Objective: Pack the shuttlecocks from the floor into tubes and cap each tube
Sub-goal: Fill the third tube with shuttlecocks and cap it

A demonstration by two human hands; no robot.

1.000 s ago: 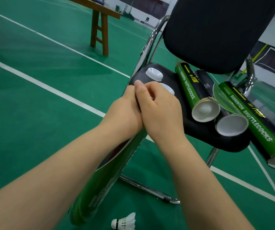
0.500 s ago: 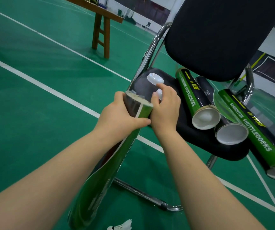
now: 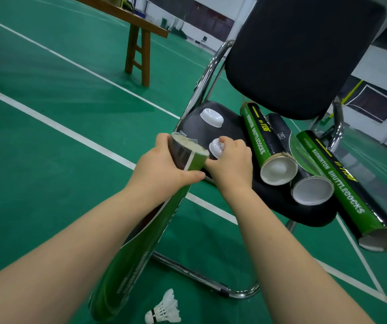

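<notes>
The left hand (image 3: 162,169) grips the green-and-black cardboard tube (image 3: 141,244), likely light and stiff, near its open top, while the right hand (image 3: 232,162) pinches a small, probably slippery white plastic cap (image 3: 216,147) by the black chair seat (image 3: 269,202).

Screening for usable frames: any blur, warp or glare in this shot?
Head view: the wide-angle lens leans the chair and stretches the forearms; the held tube is smeared at its lower end; sheen streaks the rightmost tube; the loose cap is sharp.
</notes>
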